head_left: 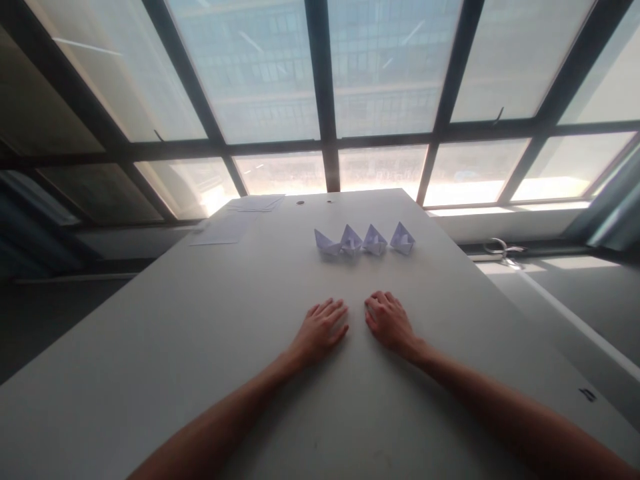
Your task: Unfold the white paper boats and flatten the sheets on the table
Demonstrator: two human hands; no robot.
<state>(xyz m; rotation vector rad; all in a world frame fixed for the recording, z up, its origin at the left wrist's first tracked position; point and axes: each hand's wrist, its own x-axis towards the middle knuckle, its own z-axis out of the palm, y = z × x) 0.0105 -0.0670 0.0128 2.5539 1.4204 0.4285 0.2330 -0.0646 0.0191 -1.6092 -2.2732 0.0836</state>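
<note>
My left hand (323, 328) lies palm down on the white table (200, 360), its fingers stretched and slightly apart. To its right, across a small gap, my right hand (390, 321) rests palm down with loosely bent fingers. Neither hand holds anything. Beyond both hands, several folded white paper boats stand in a row. The leftmost paper boat (326, 244) is turned differently from the others and appears to touch the paper boat (351, 241) beside it. Another paper boat (375, 241) follows closely, and the rightmost paper boat (403, 239) stands a little apart.
Flat white paper sheets (220, 231) lie at the table's far left corner. Two small round spots, one a dark hole (300, 203), show near the far edge. A small dark mark (587, 395) is near the right edge. Large framed windows (385, 67) rise behind the table.
</note>
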